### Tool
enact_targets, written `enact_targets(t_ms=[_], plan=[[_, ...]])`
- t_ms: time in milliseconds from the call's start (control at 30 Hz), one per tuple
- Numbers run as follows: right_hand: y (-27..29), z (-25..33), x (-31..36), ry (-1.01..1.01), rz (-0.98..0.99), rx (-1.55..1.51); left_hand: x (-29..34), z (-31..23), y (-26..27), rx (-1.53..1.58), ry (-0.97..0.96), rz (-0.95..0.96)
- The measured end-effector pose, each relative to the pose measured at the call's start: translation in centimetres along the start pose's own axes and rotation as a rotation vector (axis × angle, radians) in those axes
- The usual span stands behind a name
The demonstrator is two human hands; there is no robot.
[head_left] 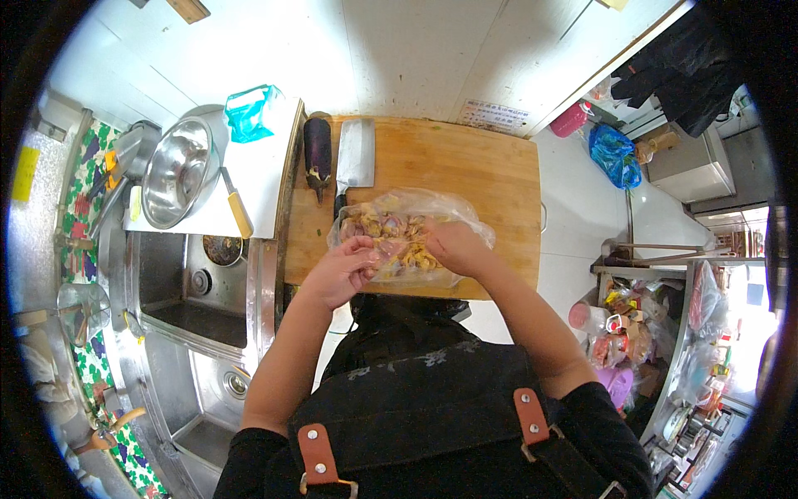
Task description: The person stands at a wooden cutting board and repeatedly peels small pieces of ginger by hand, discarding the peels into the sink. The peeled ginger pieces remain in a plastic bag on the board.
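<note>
A clear plastic bag (480, 220) lies spread at the near edge of a wooden cutting board (465, 166). Yellowish-brown food pieces, some pinkish, (389, 224) fill it; their exact kind I cannot make out. At the bag's near left side, my left hand (342, 268) has its fingers curled on the plastic. My right hand (455, 247) grips the bag from the right, fingers bent inward and partly hidden. Beyond the bag, a cleaver (357, 158) rests flat, its black handle pointing toward the bag. Left of that blade lies a dark purple eggplant (317, 154).
Left of the board, a metal bowl (177, 179), a wooden-handled knife (237, 204) and a blue-green package (252, 115) sit on a white counter. Below is a steel sink (258, 291). Crowded shelves (683, 333) and a blue bag (615, 156) are on the right.
</note>
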State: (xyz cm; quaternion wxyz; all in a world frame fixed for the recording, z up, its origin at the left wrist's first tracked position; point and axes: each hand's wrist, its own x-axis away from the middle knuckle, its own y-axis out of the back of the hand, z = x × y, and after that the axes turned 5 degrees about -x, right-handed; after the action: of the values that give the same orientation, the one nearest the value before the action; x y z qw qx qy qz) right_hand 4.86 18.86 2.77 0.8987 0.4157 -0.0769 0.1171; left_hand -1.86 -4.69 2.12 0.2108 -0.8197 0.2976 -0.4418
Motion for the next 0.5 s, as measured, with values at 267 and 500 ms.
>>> enact_targets(t_ms=[267,500], plan=[[-1.7,-0.4,-0.1,-0.057,-0.18,-0.69,-0.6,0.4,0.3,-0.041,-0.134,0.0],[-1.5,0.5,-0.1,-0.129,-0.144,-0.739,-1.1,1.2,-0.1,-0.615,-0.282,-0.102]])
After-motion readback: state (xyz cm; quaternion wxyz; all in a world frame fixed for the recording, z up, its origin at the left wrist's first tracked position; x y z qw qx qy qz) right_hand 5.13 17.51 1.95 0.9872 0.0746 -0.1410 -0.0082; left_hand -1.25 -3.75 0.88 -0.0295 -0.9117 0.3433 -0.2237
